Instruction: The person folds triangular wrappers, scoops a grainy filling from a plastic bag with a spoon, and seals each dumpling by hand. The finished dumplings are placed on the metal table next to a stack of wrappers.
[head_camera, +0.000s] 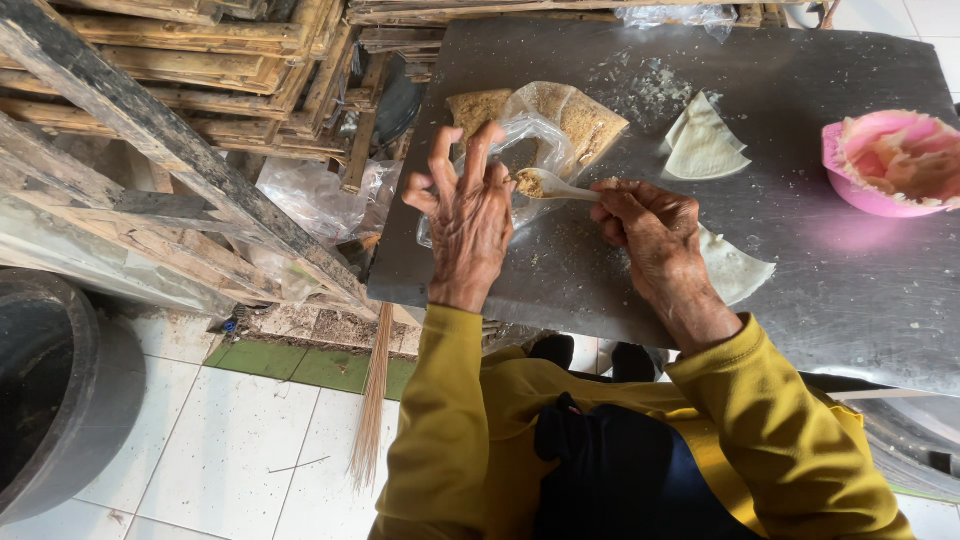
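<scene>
The right hand (645, 225) pinched the handle of a small pale spoon (552, 185), whose bowl carried a heap of brown crumbly filling and pointed toward the left hand. The left hand (468, 215) was partly spread, fingers raised and bent over the mouth of a clear plastic bag (540, 125) of the same brown crumbs; whether it gripped the bag's edge could not be told, though the fingertips lay against the plastic. The spoon's bowl sat just beside the left fingers, between the two hands and at the bag's opening. Under the right wrist lay a thin white wrapper sheet (738, 268), partly covered by the hand. A stack of folded white wrappers (705, 145) rested farther up the grey metal tabletop (820, 290), well apart from both hands. A pink plastic bowl (850, 185) stood near the table's right edge. Wooden slatted frames (200, 60) were piled to the left, and both arms wore mustard-yellow sleeves (440, 420).
</scene>
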